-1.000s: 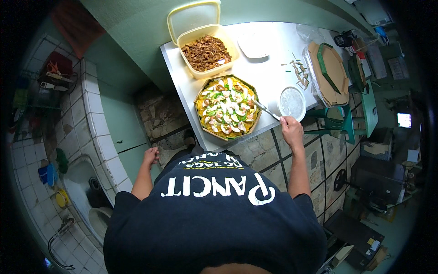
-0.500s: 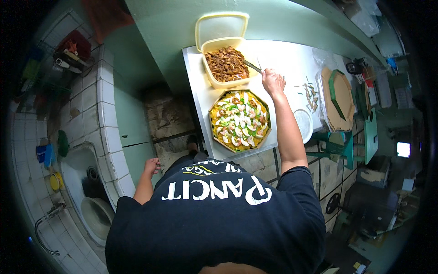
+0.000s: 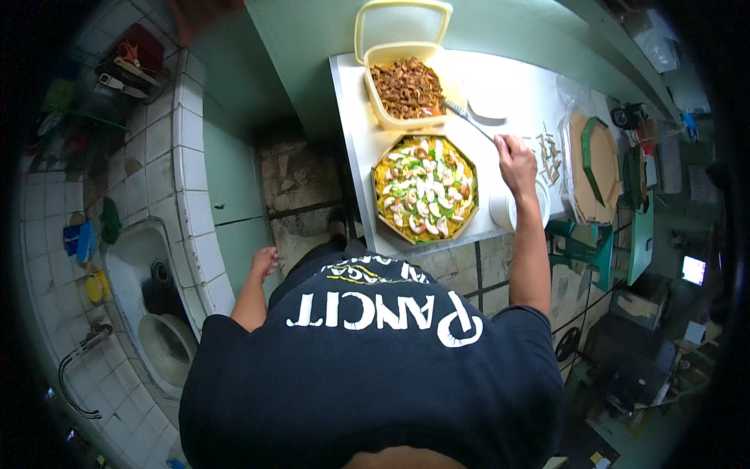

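Note:
My right hand [image 3: 517,162] is closed around the end of a long metal utensil [image 3: 473,123]. Its other end reaches the right rim of a yellow plastic tub [image 3: 410,123]; whether it is a spoon or tongs I cannot tell. Brown cooked pieces [image 3: 406,87] fill the tub, whose lid [image 3: 402,25] stands raised behind it. In front of the tub is an octagonal tray [image 3: 375,184] of yellow noodles [image 3: 418,191] topped with egg slices, shrimp and chopped greens. Down at my side, away from the table, my left hand [image 3: 266,262] is loosely curled with nothing visible in it.
The white table [image 3: 351,117] carries a white tub [image 3: 506,209], scattered small sticks [image 3: 550,159] and octagonal cardboard boxes [image 3: 605,184] at its right. A green stool [image 3: 586,254] stands beyond. On the left are a tiled counter [image 3: 194,168] and a sink [image 3: 129,250].
My right hand has drawn back to the right and nearer, away from the yellow tub, and more of the utensil shows. The view has shifted slightly. My left hand stays at my side.

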{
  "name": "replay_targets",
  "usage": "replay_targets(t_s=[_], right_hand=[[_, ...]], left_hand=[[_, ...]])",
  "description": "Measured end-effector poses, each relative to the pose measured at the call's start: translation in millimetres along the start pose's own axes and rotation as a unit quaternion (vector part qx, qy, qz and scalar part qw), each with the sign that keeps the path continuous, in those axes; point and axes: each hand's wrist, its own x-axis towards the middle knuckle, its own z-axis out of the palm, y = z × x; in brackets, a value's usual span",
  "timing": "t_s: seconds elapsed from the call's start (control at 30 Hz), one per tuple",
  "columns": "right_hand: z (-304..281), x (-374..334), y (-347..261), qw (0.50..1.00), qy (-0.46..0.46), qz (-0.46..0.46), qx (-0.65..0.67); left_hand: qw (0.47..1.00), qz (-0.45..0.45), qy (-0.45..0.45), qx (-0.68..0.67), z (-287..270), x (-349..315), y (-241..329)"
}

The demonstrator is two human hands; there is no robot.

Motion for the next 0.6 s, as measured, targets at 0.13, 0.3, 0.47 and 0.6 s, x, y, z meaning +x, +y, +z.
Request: replay_targets(t_s=[0.13,0.3,0.47,0.6], right_hand=[[-27,-84,-22,0.992,-0.128,0.019,0.009],[-10,-125,-50,0.978,-0.206,-0.007,-0.026],[24,-129,-63,0.976,-0.205,-0.053,-0.046],[13,-124,-58,0.976,-0.217,-0.015,-0.019]], left_hand=[[1.0,-0.007,-0.011,0.023,2,14,12],[0.999,-0.008,-0.025,0.039,9,25,29],[0.997,0.012,-0.047,0.055,17,28,39],[0.999,0.016,-0.033,0.03,13,23,31]])
